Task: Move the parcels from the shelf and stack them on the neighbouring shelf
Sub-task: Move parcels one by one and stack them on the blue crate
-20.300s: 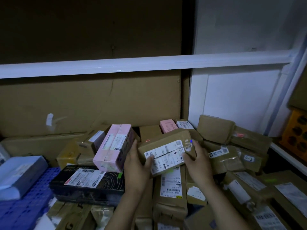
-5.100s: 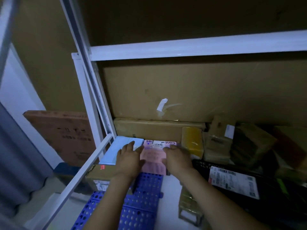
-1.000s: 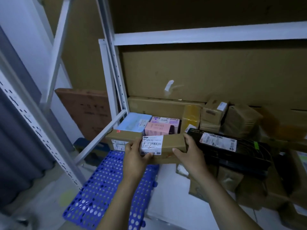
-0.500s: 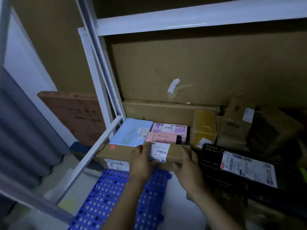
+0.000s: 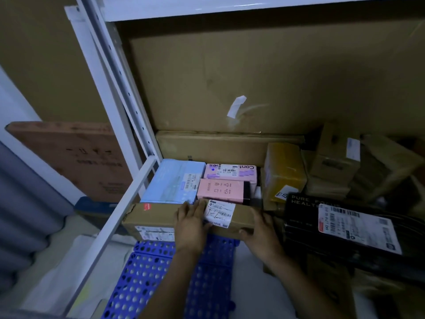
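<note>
A long brown cardboard parcel [image 5: 156,215] with a white label lies on the shelf floor at the left end, against the white side rail [image 5: 119,217]. My left hand [image 5: 189,224] lies flat on its top beside the label. My right hand [image 5: 259,231] grips its right end. Behind it sit a light blue box [image 5: 174,180], a pink box [image 5: 220,189] and a paler pink labelled box [image 5: 232,172].
A blue perforated mat [image 5: 147,272] covers the shelf floor in front. A black parcel [image 5: 345,224] with a white label lies to the right, with a yellow-taped box [image 5: 284,166] and several brown boxes behind it. Large cardboard sheets [image 5: 253,77] line the back.
The brown parcel has been pushed back and left against the blue and pink boxes. My left hand has flattened on its top; my view has moved closer.
</note>
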